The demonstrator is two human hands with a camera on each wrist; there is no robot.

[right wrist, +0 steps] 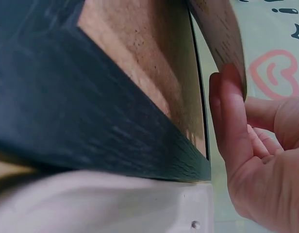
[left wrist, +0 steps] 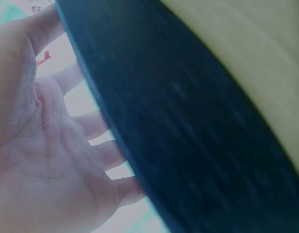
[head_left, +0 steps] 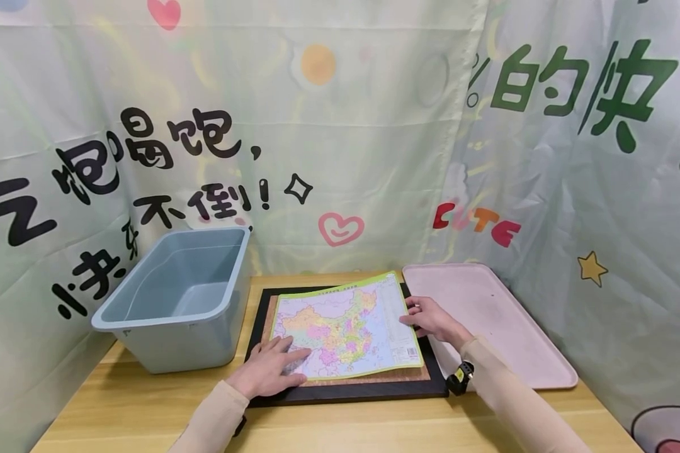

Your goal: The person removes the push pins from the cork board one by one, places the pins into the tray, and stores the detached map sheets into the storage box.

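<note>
A colourful paper map (head_left: 334, 330) with a green border lies over a brown cork-like board (head_left: 396, 375) set in a black frame (head_left: 351, 394). My left hand (head_left: 269, 370), fingers spread, rests on the map's lower left corner. In the left wrist view, the palm of that hand (left wrist: 47, 141) shows beside the black frame (left wrist: 183, 116). My right hand (head_left: 432, 321) pinches the map's right edge, which is raised off the board. The right wrist view shows the sheet (right wrist: 224, 36) between the thumb and fingers of the right hand (right wrist: 251, 150), above the brown board (right wrist: 144, 53).
A deep blue-grey plastic bin (head_left: 175, 343) stands left of the frame. To the right lies a shallow pink tray (head_left: 504, 333), close to the frame's right side. All rest on a wooden table (head_left: 340, 428), with printed cloth walls (head_left: 374, 157) behind and at the sides.
</note>
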